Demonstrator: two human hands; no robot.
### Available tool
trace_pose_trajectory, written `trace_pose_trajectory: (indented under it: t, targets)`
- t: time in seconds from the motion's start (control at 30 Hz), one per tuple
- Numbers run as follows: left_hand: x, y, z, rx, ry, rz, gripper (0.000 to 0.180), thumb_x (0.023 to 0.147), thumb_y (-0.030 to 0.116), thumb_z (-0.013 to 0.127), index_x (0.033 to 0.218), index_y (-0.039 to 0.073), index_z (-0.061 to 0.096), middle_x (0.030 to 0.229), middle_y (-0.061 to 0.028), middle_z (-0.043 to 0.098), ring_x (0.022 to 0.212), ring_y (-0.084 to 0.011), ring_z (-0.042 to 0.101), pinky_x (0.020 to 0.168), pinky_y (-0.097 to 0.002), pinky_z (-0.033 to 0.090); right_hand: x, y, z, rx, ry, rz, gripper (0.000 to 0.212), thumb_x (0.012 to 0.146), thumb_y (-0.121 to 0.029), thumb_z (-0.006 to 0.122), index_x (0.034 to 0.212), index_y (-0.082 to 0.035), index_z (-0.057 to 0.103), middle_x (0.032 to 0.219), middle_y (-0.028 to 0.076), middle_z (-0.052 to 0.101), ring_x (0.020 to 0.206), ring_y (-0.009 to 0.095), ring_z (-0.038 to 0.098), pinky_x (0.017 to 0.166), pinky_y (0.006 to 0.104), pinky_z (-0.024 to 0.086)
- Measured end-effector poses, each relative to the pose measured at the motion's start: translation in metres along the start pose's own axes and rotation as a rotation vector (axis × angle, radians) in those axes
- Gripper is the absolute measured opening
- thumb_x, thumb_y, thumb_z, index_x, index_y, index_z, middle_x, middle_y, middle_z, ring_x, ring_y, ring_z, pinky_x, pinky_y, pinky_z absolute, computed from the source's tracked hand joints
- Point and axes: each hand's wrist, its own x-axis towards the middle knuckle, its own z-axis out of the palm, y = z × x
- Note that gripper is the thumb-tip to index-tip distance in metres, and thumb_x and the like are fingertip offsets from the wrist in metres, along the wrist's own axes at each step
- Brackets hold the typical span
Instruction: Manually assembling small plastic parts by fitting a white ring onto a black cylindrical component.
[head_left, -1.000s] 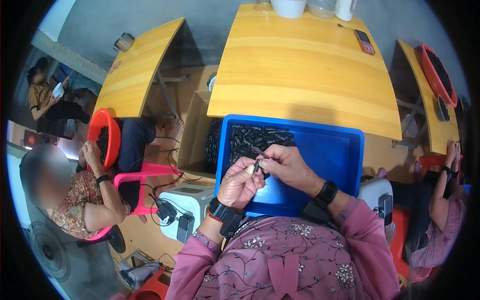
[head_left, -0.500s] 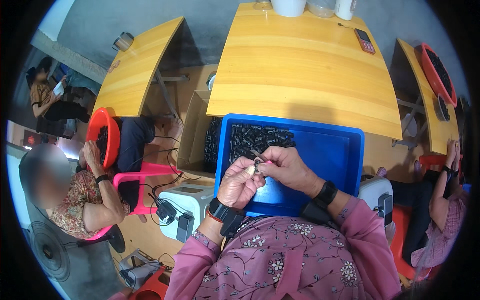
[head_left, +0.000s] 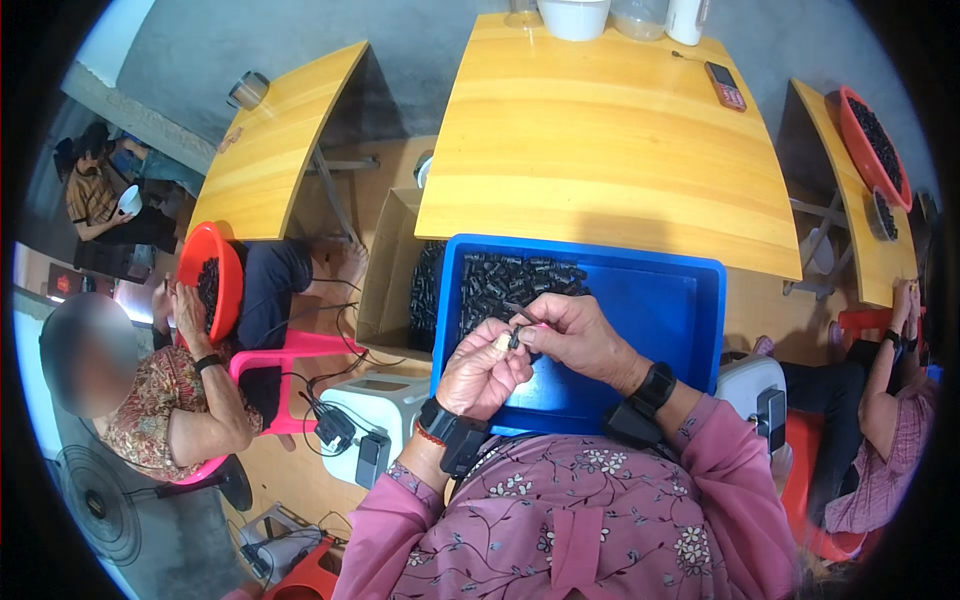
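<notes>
Both hands meet over the left half of a blue tray (head_left: 690, 290). My left hand (head_left: 476, 372) is closed, pinching a small black part (head_left: 514, 339) between thumb and fingers; the thumb tip has a pale covering. My right hand (head_left: 575, 333) is closed on a slim tool (head_left: 518, 311) with a dark end, and a bit of pink shows between its fingers. The right fingertips touch the black part, so the exact contact is hidden. Behind the hands, many similar black parts (head_left: 500, 278) lie heaped in the tray's far left corner.
A cardboard box (head_left: 385, 270) of black parts stands left of the tray. Beyond is a wooden table (head_left: 610, 150) with a phone (head_left: 725, 86) and white tub (head_left: 574, 16). Co-workers sit left and right, near red basins (head_left: 225, 290). Cables hang by a white stool (head_left: 375, 405).
My hands keep nearly the same place, with slight finger movement around the black part. The whole view has shifted slightly. At the far left, a person's white cup has moved lower.
</notes>
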Motion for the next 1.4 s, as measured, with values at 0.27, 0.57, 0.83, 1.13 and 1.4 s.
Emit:
trace_pose_trajectory:
  t: [0.27, 0.57, 0.83, 1.13, 1.4]
  targets:
    - [-0.001, -0.002, -0.005, 0.072, -0.063, 0.054, 0.007, 0.095, 0.008, 0.059, 0.101, 0.006, 0.06, 0.094, -0.0106, 0.063, 0.079, -0.0162, 0.057, 0.071, -0.0314, 0.049, -0.001, 0.006, -0.001, -0.046, 0.03, -0.024, 0.016, 0.093, -0.009, 0.06, 0.104, 0.003, 0.063, 0.086, 0.005, 0.068, 0.078, 0.008, 0.063, 0.07, 0.0233, 0.052]
    - [0.002, -0.004, -0.009, 0.04, -0.003, 0.156, 0.007, 0.095, 0.002, 0.055, 0.099, 0.005, 0.06, 0.091, -0.0108, 0.066, 0.078, -0.0168, 0.063, 0.077, -0.0343, 0.052, -0.007, 0.006, 0.004, -0.396, 0.104, -0.213, 0.018, 0.093, -0.014, 0.06, 0.102, 0.001, 0.063, 0.086, 0.01, 0.066, 0.078, 0.018, 0.065, 0.069, 0.0293, 0.052]
    - [0.0, -0.002, -0.01, 0.01, -0.018, 0.152, 0.01, 0.092, 0.001, 0.06, 0.101, 0.005, 0.057, 0.095, -0.0098, 0.065, 0.085, -0.0185, 0.063, 0.079, -0.0306, 0.053, -0.005, 0.001, 0.008, -0.633, 0.041, -0.431, 0.012, 0.089, -0.01, 0.062, 0.098, -0.002, 0.064, 0.081, 0.012, 0.059, 0.072, 0.029, 0.061, 0.064, 0.0363, 0.051]
    - [0.002, -0.003, -0.01, 0.01, -0.03, 0.168, 0.008, 0.093, 0.001, 0.058, 0.1, 0.004, 0.058, 0.094, -0.0105, 0.065, 0.081, -0.0183, 0.063, 0.08, -0.0349, 0.054, -0.004, 0.006, 0.006, -0.612, 0.043, -0.397, 0.015, 0.092, -0.013, 0.059, 0.101, -0.002, 0.063, 0.082, 0.012, 0.059, 0.074, 0.03, 0.062, 0.066, 0.0366, 0.052]
    - [0.0, -0.002, -0.01, 0.022, -0.021, 0.161, 0.017, 0.091, 0.002, 0.061, 0.107, 0.002, 0.057, 0.099, -0.011, 0.064, 0.085, -0.0184, 0.061, 0.081, -0.0327, 0.053, -0.006, 0.007, 0.008, -0.59, 0.055, -0.408, 0.015, 0.093, -0.012, 0.059, 0.103, -0.002, 0.063, 0.083, 0.013, 0.058, 0.074, 0.031, 0.063, 0.065, 0.0366, 0.052]
